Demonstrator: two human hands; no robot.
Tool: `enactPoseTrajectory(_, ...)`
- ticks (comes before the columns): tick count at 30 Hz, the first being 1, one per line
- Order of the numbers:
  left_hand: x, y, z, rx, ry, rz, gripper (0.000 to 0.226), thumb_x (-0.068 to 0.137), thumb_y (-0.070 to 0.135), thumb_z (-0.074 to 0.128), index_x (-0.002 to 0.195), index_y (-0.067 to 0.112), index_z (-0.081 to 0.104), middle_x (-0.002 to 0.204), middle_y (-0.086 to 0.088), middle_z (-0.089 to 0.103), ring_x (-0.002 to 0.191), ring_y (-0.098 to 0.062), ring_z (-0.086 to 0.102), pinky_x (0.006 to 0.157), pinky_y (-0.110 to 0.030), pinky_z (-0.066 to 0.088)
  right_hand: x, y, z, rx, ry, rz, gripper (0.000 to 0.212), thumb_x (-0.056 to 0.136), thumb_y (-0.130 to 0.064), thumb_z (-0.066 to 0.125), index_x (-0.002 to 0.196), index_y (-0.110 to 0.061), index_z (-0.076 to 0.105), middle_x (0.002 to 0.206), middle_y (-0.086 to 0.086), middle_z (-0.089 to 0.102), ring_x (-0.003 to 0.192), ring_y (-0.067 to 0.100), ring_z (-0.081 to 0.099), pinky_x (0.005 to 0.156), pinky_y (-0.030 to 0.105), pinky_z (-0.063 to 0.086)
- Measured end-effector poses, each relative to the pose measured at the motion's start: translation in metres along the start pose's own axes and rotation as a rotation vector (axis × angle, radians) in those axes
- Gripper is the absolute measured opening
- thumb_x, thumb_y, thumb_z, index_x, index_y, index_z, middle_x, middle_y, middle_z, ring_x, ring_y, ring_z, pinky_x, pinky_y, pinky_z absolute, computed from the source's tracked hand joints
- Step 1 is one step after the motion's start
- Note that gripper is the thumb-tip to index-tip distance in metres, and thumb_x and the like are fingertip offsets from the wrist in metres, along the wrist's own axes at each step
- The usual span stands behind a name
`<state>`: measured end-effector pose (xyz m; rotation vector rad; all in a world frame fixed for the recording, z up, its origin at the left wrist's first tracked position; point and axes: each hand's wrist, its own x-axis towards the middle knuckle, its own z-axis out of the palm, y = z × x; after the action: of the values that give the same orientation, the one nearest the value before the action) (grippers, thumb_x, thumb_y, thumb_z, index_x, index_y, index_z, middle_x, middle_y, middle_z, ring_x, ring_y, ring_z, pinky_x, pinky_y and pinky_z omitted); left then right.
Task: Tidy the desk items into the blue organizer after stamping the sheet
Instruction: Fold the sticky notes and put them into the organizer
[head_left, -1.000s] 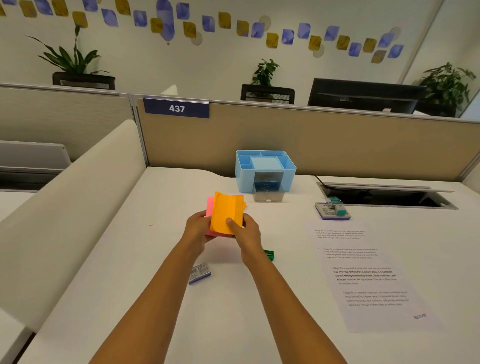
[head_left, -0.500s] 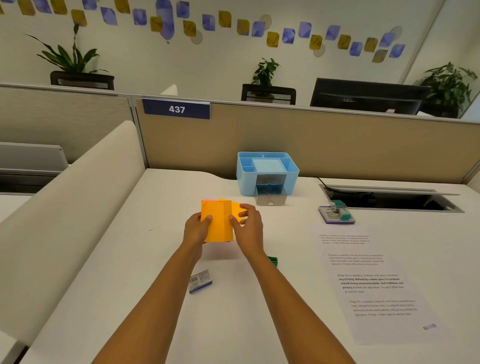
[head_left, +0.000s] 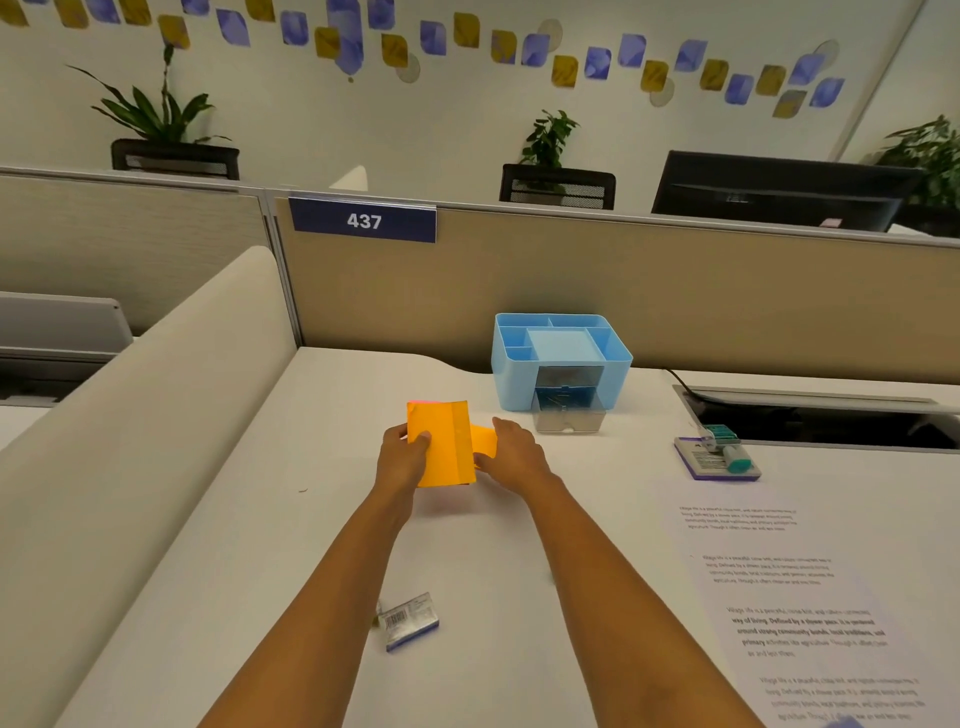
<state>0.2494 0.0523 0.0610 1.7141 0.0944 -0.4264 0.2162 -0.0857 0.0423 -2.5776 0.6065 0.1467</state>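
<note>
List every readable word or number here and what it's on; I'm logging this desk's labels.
"437": white digits on the blue sign on the partition.
Printed sheet: paragraphs too blurred to read reliably.
Small box: barcode label, print too small.
Ink pad: label too small.

"437" on blue partition sign (head_left: 362, 220)

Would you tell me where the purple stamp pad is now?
In the head view, the purple stamp pad lies right of the blue organizer on the desk, just beyond the printed sheet.
</note>
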Motion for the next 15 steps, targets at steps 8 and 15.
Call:
enactPoseTrajectory(8, 0.016, -0.010, 0.003, 0.014, 0.008, -0.027, 0.047, 0.097, 0.018, 0.044, 0.140, 0.010, 0.027, 0.144, -0.015, 0.036, 0.125, -0.037, 0.043, 0.099, -0.047, 0.040, 0.016, 0.009, 0.003, -0.273, 0.028, -0.037, 0.070, 0.089, -0.054, 0.050, 0.143, -0.013, 0.032, 0.148, 0.011, 0.033, 0.135, 0.029, 0.033, 0.109, 0.039, 0.032)
enactPoseTrajectory(15, 0.020, -0.018, 0.006, 0.002, 0.020, -0.066, 0.047, 0.097, 0.017, 0.043, 0.140, 0.010, 0.027, 0.145, -0.015, 0.036, 0.126, -0.037, 0.042, 0.099, -0.046, 0.040, 0.019, 0.007, -0.003, -0.235, 0.021, -0.039, 0.069, 0.088, -0.047, 0.057, 0.143, -0.013, 0.032, 0.147, 0.011, 0.034, 0.134, 0.028, 0.036, 0.108, 0.037, 0.035)
